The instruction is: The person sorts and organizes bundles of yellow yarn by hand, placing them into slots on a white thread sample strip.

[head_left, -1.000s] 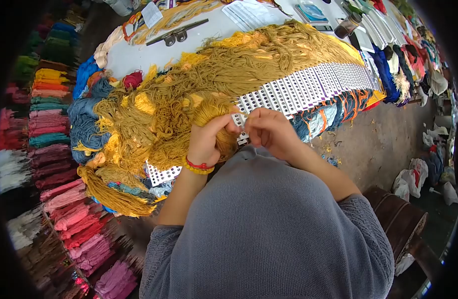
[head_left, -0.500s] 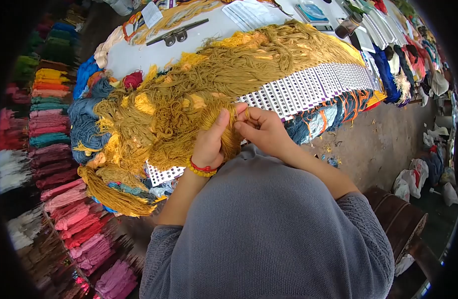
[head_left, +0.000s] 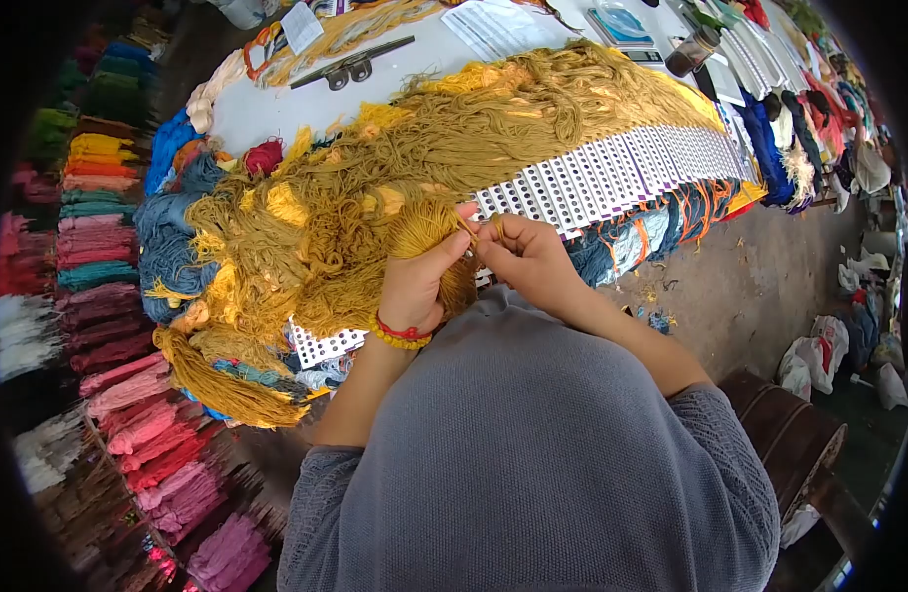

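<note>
My left hand (head_left: 420,278) is wrapped round a mustard-gold hank of yarn (head_left: 420,225), its thumb lying over the strands. Close beside it, my right hand (head_left: 531,259) pinches a thin yarn strand between thumb and forefinger, with a small loop of yarn above the fingers. The fingertips of both hands almost meet at the hank's right edge. Beneath and beyond them spreads a large heap of olive-gold yarn (head_left: 454,138), tangled with brighter yellow tufts. White cards with rows of dark holes (head_left: 597,178) lie along the heap's right side.
Blue yarn (head_left: 173,252) hangs over the table's left end. Dyed pink skeins (head_left: 143,429) line the far left. Toward the back are a black clip bar (head_left: 353,65), paper sheets (head_left: 489,28) and a dark jar (head_left: 692,51). A brown drum (head_left: 782,424) stands at right.
My left thumb has lowered toward the right fingertips, exposing more of the hank's rounded top. My right hand has shifted slightly right, still pinching the strand.
</note>
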The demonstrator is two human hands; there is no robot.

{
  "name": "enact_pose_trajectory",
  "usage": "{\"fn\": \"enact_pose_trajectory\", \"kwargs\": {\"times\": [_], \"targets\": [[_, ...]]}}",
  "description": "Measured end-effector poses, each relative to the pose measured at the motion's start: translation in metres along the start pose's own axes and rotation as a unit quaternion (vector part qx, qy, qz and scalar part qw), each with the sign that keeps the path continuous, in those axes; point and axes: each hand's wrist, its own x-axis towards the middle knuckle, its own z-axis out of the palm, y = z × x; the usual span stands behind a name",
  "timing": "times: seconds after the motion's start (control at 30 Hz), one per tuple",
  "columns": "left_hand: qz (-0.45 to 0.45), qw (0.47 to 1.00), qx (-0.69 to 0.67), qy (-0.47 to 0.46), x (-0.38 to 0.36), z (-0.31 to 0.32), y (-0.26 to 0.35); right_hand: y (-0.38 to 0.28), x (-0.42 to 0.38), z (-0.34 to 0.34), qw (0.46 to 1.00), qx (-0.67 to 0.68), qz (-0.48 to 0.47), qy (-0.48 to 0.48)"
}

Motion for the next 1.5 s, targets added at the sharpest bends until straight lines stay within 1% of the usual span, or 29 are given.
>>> {"fn": "enact_pose_trajectory", "kwargs": {"times": [0.13, 0.2, 0.37, 0.43, 0.47, 0.5, 0.53, 0.57, 0.63, 0.67, 0.73, 0.87, 0.93, 0.97, 1.03, 1.07, 1.13, 1.17, 1.23, 1.3, 1.37, 1.47, 1.5], "targets": [[0.001, 1.000, -0.020, 0.000, 0.000, 0.000, 0.000, 0.002, 0.000, 0.000, 1.000, 0.004, -0.002, 0.004], [0.006, 1.000, -0.023, 0.016, 0.000, -0.001, 0.000, 0.006, 0.001, -0.001, 1.000, -0.001, -0.010, 0.006], [-0.003, 1.000, -0.020, 0.007, 0.000, -0.004, -0.001, 0.009, 0.002, -0.001, 1.000, 0.001, -0.013, 0.005], [-0.008, 1.000, -0.024, 0.007, 0.000, -0.004, -0.001, 0.010, 0.002, 0.000, 0.999, 0.034, -0.015, 0.026], [0.011, 1.000, -0.006, 0.018, 0.001, -0.003, -0.003, 0.011, 0.002, 0.000, 0.999, 0.033, -0.015, 0.026], [0.030, 0.999, 0.013, 0.029, 0.001, -0.003, -0.004, 0.012, 0.002, 0.000, 0.999, 0.004, -0.021, 0.026], [0.030, 0.999, 0.013, 0.029, 0.001, -0.002, -0.004, 0.012, 0.002, 0.000, 0.999, -0.025, -0.028, 0.027], [0.041, 0.998, 0.024, 0.028, 0.001, -0.001, -0.004, 0.011, 0.002, 0.000, 0.999, -0.025, -0.027, 0.027], [0.051, 0.998, 0.035, 0.027, 0.001, 0.000, -0.004, 0.008, 0.002, 0.001, 0.995, -0.091, -0.024, 0.028], [0.059, 0.997, 0.036, 0.025, 0.001, 0.000, -0.005, 0.010, 0.002, 0.002, 0.995, -0.091, -0.024, 0.028], [0.068, 0.997, 0.036, 0.024, 0.002, -0.001, -0.005, 0.014, 0.004, 0.002, 0.997, -0.050, -0.033, 0.040], [0.044, 0.998, 0.023, 0.024, 0.002, -0.003, -0.003, 0.018, 0.004, -0.001, 0.998, -0.034, -0.039, 0.036], [0.041, 0.999, 0.015, 0.029, 0.001, -0.001, -0.002, 0.015, 0.003, -0.002, 1.000, 0.007, -0.015, 0.014], [0.038, 0.999, 0.007, 0.029, 0.001, -0.001, -0.001, 0.012, 0.003, -0.001, 1.000, 0.007, -0.015, 0.013], [0.035, 0.999, 0.000, 0.029, 0.001, -0.001, 0.001, 0.008, 0.002, 0.002, 0.998, 0.037, 0.000, 0.045], [0.028, 0.999, -0.013, 0.022, 0.002, -0.002, 0.002, 0.007, 0.001, 0.002, 0.998, 0.037, 0.000, 0.045], [0.021, 0.999, -0.026, 0.016, 0.003, -0.006, 0.002, 0.006, 0.000, 0.000, 0.993, 0.110, 0.020, 0.028], [0.009, 0.999, -0.039, 0.007, 0.004, -0.011, 0.000, 0.005, 0.000, 0.000, 0.993, 0.110, 0.020, 0.028], [-0.003, 0.999, -0.051, -0.001, 0.005, -0.014, -0.003, 0.002, 0.000, -0.002, 0.985, 0.162, 0.061, 0.012], [-0.017, 0.999, -0.038, 0.026, 0.004, -0.015, -0.003, 0.005, 0.002, -0.005, 0.985, 0.164, 0.062, 0.005], [-0.006, 0.999, -0.030, 0.021, 0.004, -0.011, -0.001, 0.005, 0.002, -0.005, 0.984, 0.166, 0.062, -0.002], [0.006, 1.000, -0.020, 0.001, 0.002, -0.008, 0.003, 0.000, 0.002, -0.007, 0.991, 0.128, 0.046, -0.013], [0.006, 1.000, -0.018, -0.012, 0.002, -0.009, 0.003, 0.000, 0.003, -0.016, 0.964, 0.225, 0.104, -0.095]]}}
